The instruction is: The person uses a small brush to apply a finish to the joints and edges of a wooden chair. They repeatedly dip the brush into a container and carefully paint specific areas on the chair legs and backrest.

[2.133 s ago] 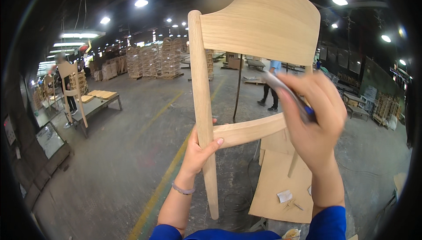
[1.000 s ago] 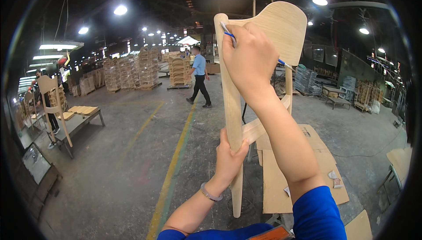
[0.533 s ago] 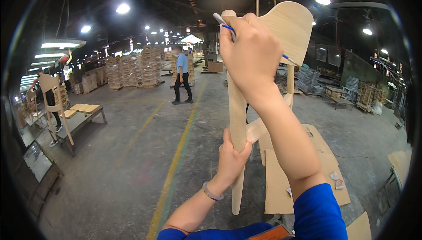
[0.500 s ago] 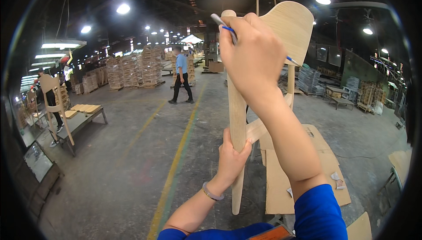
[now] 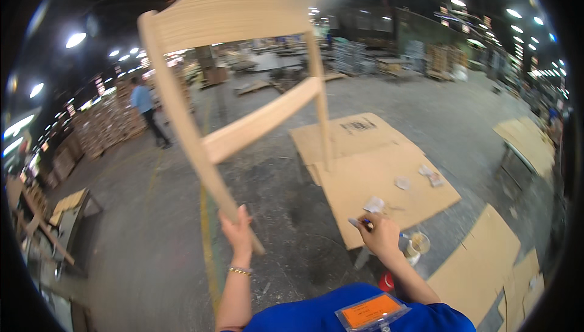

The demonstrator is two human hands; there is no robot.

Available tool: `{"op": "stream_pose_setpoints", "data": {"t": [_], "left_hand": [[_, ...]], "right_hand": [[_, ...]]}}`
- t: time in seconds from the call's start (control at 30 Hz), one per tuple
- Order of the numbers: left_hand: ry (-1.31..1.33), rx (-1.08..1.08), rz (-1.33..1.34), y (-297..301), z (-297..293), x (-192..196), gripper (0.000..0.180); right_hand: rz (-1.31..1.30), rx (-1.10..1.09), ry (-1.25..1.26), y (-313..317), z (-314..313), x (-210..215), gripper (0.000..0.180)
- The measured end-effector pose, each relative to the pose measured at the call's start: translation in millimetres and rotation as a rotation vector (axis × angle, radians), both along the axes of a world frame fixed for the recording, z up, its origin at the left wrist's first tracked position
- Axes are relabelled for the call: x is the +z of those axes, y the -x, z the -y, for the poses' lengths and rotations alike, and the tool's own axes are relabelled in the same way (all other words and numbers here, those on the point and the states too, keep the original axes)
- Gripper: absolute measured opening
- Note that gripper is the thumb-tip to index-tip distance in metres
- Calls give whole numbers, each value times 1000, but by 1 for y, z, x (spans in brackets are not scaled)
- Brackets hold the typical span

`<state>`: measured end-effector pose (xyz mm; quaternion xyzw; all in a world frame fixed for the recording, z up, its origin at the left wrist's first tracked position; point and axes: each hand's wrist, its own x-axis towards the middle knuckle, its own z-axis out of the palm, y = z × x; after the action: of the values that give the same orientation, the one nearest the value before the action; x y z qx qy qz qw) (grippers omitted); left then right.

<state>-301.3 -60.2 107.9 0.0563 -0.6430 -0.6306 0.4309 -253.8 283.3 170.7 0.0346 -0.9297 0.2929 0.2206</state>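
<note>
A pale wooden chair back (image 5: 237,10) stands tilted in front of me, with a broad curved top panel, two long posts and a curved crossbar (image 5: 264,119). My left hand (image 5: 238,233) is closed around the lower part of its left post. The right post's lower end reaches the cardboard-covered worktop (image 5: 395,162). Apart from the chair back, my right hand (image 5: 383,238) is over the worktop's near edge, closed on a slim pen (image 5: 354,222) with a light grey end and bits of blue. Scraps of paper (image 5: 374,204) lie just beyond that hand.
Beside my right forearm are a small clear cup (image 5: 420,243) and a red object (image 5: 385,281). Flat cardboard (image 5: 477,265) lies at the lower right. A bench with boards (image 5: 70,207) stands left. A person in a blue shirt (image 5: 143,102) is near wrapped stacks (image 5: 100,122).
My right hand has come down from the top panel to the worktop with the pen. The chair back has turned and tilted, its panel now facing me more broadly. My view has swung right.
</note>
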Motion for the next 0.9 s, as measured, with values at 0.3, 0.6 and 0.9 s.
{"op": "stream_pose_setpoints", "data": {"t": [0.3,0.6,0.9], "left_hand": [[424,-26,398,-29,45,-325,32],[735,-1898,1056,-134,-221,-276,36],[683,-2838,834,-344,-323,-143,46]], "right_hand": [[135,-561,-150,-164,-128,-135,15],[414,-880,-23,-361,-61,-128,17],[240,-1089,51,-531,16,-102,18]]}}
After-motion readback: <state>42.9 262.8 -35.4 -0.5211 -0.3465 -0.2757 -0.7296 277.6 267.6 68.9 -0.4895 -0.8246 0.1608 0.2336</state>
